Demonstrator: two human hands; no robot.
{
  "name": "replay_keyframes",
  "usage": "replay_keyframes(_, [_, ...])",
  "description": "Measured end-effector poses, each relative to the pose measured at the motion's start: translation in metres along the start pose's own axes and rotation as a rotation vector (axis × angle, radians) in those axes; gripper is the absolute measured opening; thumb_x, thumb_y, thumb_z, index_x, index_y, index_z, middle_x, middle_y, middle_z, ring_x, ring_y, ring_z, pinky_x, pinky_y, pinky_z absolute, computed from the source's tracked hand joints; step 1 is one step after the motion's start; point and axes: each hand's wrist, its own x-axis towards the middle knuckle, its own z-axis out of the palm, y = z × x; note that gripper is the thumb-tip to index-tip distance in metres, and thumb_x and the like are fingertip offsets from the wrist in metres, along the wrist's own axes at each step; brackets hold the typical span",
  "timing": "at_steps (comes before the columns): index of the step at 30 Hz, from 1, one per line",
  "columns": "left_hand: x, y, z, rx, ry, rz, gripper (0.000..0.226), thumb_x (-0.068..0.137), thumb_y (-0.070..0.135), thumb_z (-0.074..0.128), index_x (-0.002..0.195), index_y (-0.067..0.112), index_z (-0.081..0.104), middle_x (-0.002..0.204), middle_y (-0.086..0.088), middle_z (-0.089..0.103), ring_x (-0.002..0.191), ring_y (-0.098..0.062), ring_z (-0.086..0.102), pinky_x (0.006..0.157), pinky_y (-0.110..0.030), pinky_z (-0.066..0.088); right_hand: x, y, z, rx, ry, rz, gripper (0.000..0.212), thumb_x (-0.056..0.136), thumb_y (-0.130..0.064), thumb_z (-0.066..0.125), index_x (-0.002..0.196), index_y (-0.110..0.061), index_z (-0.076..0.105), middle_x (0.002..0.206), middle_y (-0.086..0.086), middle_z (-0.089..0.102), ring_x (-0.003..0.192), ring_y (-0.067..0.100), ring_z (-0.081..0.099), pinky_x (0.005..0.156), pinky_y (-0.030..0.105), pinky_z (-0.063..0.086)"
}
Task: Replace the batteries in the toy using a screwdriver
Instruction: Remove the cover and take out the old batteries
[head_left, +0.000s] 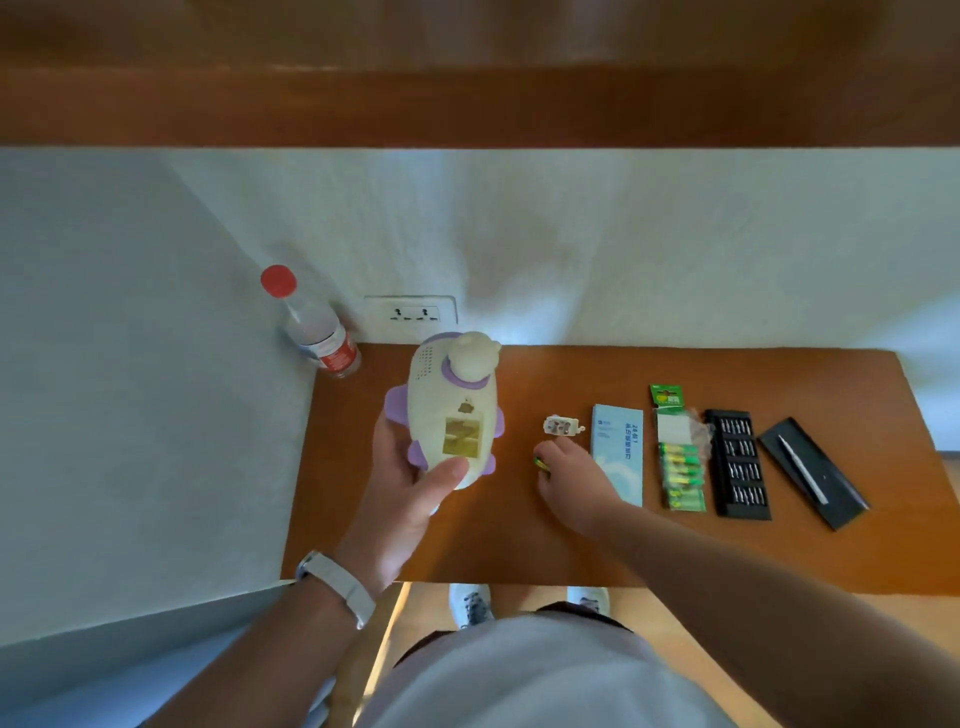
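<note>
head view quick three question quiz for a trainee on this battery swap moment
1. True or false: the toy lies flat on the table.
2. What lies just to the right of the battery cover? A blue box, B bottle, C screwdriver.
3. Fill in: the right hand pinches a small green ____ on the table.
Key: 1 false, the left hand holds it up; 2 A; 3 battery.
</note>
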Motion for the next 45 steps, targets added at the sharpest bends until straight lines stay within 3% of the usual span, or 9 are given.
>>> replay_keyframes(2, [0.000,-0.002,-0.005,-0.009,-0.039,0.002,0.069,0.083,0.018,0.068,0.140,0.009,0.030,0.127,-0.022,0.062,0.108,-0.038,0.066,0.088,-0.042,0.058,0.008,-0.003,0.005,-0.057,-0.015,-0.032,0.033,0.100,-0.019,0.046,0.132,-0.017,0.051,0.129,0.005,0.051,0.122,0.026,0.047,0.101,0.045,0.045])
replay_keyframes(7, [-0.001,-0.006,-0.015,-0.015,-0.063,-0.014,0.070,0.082,0.020,0.068,0.139,0.006,0.029,0.126,-0.023,0.062,0.106,-0.041,0.066,0.086,-0.038,0.058,0.018,-0.005,0.017,-0.100,0.021,-0.072,0.032,0.100,-0.018,0.044,0.130,-0.011,0.051,0.127,0.011,0.052,0.121,0.030,0.047,0.103,0.041,0.041])
replay_keyframes(12, [-0.002,-0.013,-0.019,0.062,-0.089,-0.047,0.065,0.082,0.025,0.068,0.137,0.023,0.032,0.122,0.007,0.066,0.103,-0.030,0.072,0.083,-0.028,0.058,0.018,-0.003,0.022,-0.130,0.077,-0.094,0.033,0.100,-0.019,0.045,0.132,-0.009,0.051,0.129,0.014,0.050,0.123,0.032,0.045,0.102,0.043,0.042])
replay_keyframes(18, [0.004,-0.041,-0.018,0.065,-0.082,-0.092,0.058,0.090,0.012,0.064,0.136,0.034,0.036,0.120,0.011,0.068,0.103,-0.025,0.073,0.083,-0.022,0.057,0.017,0.002,0.024,-0.161,0.071,-0.117,0.032,0.102,-0.018,0.042,0.131,-0.008,0.050,0.127,0.013,0.049,0.120,0.032,0.045,0.102,0.044,0.041])
replay_keyframes(23, [0.012,-0.077,-0.014,0.007,0.025,-0.185,0.066,0.079,0.033,0.067,0.137,0.029,0.037,0.124,-0.001,0.070,0.107,-0.027,0.071,0.095,-0.045,0.051,0.016,0.005,0.026,-0.160,0.047,-0.102,0.031,0.102,-0.015,0.041,0.130,-0.006,0.049,0.128,0.014,0.049,0.120,0.033,0.044,0.102,0.047,0.041])
replay_keyframes(26, [0.019,-0.092,-0.011,-0.006,0.023,-0.180,0.067,0.082,0.026,0.068,0.140,0.025,0.035,0.133,-0.010,0.065,0.112,-0.033,0.069,0.104,-0.058,0.047,0.012,0.007,0.029,-0.138,0.050,-0.093,0.030,0.101,-0.015,0.041,0.129,-0.007,0.049,0.125,0.013,0.049,0.118,0.033,0.044,0.100,0.046,0.041])
replay_keyframes(36, [0.020,-0.112,-0.015,-0.022,-0.047,-0.157,0.072,0.087,0.015,0.075,0.147,0.017,0.036,0.142,-0.018,0.057,0.120,-0.046,0.062,0.103,-0.068,0.045,-0.005,0.003,0.035,-0.019,0.127,-0.044,0.028,0.102,-0.019,0.045,0.127,-0.012,0.053,0.122,0.007,0.053,0.112,0.025,0.048,0.096,0.038,0.043])
replay_keyframes(42, [0.011,-0.121,-0.018,-0.041,0.012,-0.205,0.073,0.083,0.025,0.077,0.146,0.022,0.041,0.138,-0.011,0.062,0.123,-0.039,0.062,0.107,-0.057,0.046,-0.012,-0.003,0.027,0.066,0.146,-0.017,0.025,0.098,-0.020,0.051,0.121,-0.012,0.057,0.113,0.006,0.054,0.102,0.022,0.053,0.087,0.033,0.047])
replay_keyframes(45, [0.007,-0.120,-0.019,-0.032,0.016,-0.202,0.069,0.083,0.029,0.076,0.144,0.022,0.045,0.134,-0.010,0.064,0.123,-0.033,0.063,0.103,-0.042,0.052,-0.015,-0.003,0.024,0.090,0.140,-0.019,0.025,0.098,-0.022,0.053,0.120,-0.014,0.058,0.112,0.003,0.055,0.099,0.019,0.054,0.085,0.030,0.048])
